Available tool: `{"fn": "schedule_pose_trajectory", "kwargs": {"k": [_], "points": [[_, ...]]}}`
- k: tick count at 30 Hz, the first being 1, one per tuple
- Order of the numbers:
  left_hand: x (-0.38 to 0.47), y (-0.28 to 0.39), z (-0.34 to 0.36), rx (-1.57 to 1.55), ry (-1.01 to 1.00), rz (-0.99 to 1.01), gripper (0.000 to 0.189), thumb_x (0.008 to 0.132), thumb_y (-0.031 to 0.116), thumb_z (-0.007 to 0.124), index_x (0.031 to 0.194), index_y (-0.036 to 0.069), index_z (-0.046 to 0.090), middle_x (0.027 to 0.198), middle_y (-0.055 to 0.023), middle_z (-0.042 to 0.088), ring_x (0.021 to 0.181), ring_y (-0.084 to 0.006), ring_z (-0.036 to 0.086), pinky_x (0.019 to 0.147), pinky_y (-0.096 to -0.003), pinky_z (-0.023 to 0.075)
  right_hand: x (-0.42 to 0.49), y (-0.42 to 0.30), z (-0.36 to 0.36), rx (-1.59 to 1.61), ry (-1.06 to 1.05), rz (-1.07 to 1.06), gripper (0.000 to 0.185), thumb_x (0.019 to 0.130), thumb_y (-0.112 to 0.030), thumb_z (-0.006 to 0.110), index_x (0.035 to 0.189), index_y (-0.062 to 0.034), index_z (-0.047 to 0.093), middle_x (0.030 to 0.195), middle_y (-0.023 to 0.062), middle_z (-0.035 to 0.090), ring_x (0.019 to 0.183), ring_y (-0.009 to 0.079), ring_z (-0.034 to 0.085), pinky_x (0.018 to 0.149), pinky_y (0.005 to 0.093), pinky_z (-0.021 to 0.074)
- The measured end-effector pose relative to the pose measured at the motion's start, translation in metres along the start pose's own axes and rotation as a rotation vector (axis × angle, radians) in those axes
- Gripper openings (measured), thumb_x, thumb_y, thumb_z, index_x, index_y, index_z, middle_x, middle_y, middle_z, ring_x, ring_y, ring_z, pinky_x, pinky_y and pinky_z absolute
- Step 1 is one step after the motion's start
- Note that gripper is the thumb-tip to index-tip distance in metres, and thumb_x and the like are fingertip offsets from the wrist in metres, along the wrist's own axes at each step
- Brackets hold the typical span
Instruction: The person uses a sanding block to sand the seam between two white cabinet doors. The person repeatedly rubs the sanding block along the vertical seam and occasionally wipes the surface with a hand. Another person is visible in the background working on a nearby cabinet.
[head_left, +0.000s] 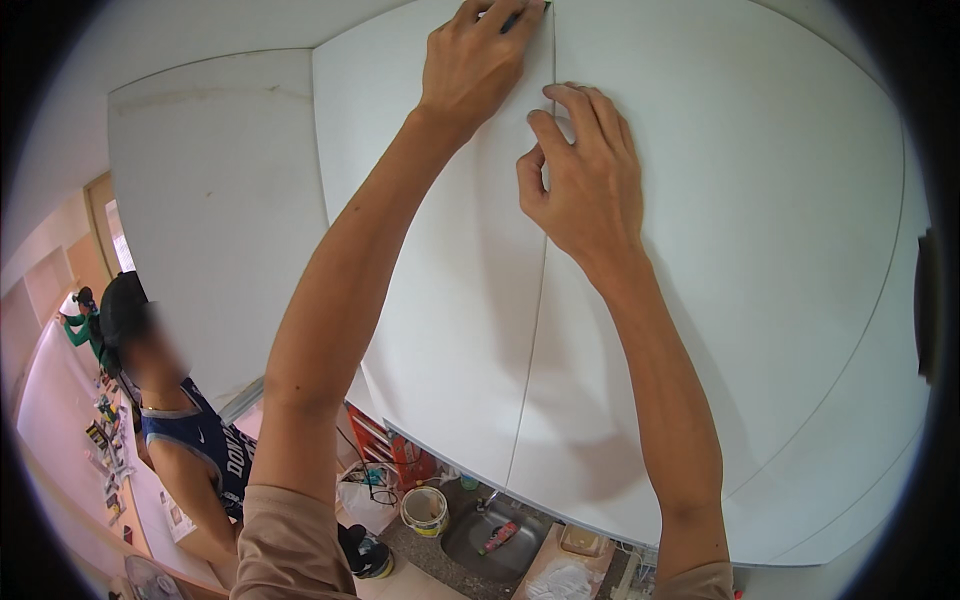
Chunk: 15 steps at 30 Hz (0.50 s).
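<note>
Two white cabinet doors (720, 225) stand before me, with a narrow vertical seam (538, 300) between them. My left hand (476, 56) is raised to the top of the left door, its fingers bent around a small dark thing at the picture's upper edge; what it is cannot be made out. Lower and to the right, my right hand (592, 169) rests by the seam with curled, spread fingers, the fingertips at the door edge. Nothing shows in it.
A co-worker in a dark sleeveless jersey (201, 442) stands at lower left; another in green (79, 330) is farther off. Below the cabinet are a sink (495, 536) with a red tube (500, 537), a bucket (425, 511), a white bag (367, 495) and a red ladder (390, 446).
</note>
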<state>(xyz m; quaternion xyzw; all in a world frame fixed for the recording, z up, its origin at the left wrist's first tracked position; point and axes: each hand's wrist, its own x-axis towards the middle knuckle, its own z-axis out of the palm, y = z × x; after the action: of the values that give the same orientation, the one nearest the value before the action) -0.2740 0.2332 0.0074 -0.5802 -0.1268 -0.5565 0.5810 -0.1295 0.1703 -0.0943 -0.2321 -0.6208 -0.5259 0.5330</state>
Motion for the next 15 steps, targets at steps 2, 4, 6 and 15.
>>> {"fn": "schedule_pose_trajectory", "kwargs": {"k": [2,4,6,15], "points": [[-0.001,-0.001,0.002,-0.004,0.018,0.011,0.038,0.089,0.003,0.061,0.126,-0.001,0.067,0.12,-0.0132,0.069,0.106,-0.0325,0.068,0.08,-0.0404,0.0627,-0.001,0.0,0.002,0.008,0.009,-0.003,0.018,0.076,-0.005,0.068,0.093,-0.0012,0.069,0.118,0.0138,0.062,0.118,0.0318,0.057,0.108,0.0476,0.0485],[-0.002,-0.003,0.005,0.001,0.013,0.003,0.038,0.088,0.003,0.061,0.126,-0.001,0.067,0.12,-0.0132,0.069,0.105,-0.0324,0.068,0.08,-0.0401,0.0628,-0.001,0.0,0.004,0.007,-0.005,-0.003,0.017,0.076,-0.005,0.068,0.093,-0.0011,0.069,0.118,0.0139,0.062,0.118,0.0319,0.057,0.108,0.0477,0.0485],[-0.003,-0.004,0.008,0.007,0.019,-0.001,0.038,0.088,0.003,0.061,0.126,-0.001,0.067,0.12,-0.0132,0.069,0.105,-0.0323,0.068,0.08,-0.0399,0.0628,0.0,0.001,0.006,0.004,-0.012,-0.004,0.017,0.076,-0.006,0.068,0.092,-0.0011,0.069,0.118,0.014,0.062,0.118,0.032,0.057,0.108,0.0478,0.0485],[0.005,-0.019,0.024,0.038,0.019,-0.039,0.037,0.088,0.003,0.061,0.124,-0.001,0.069,0.119,-0.0134,0.069,0.103,-0.0327,0.068,0.078,-0.0401,0.0629,0.005,0.004,0.02,0.005,-0.02,-0.006,0.018,0.075,-0.006,0.068,0.092,-0.001,0.07,0.119,0.0142,0.062,0.118,0.0334,0.057,0.107,0.0481,0.049]]}}
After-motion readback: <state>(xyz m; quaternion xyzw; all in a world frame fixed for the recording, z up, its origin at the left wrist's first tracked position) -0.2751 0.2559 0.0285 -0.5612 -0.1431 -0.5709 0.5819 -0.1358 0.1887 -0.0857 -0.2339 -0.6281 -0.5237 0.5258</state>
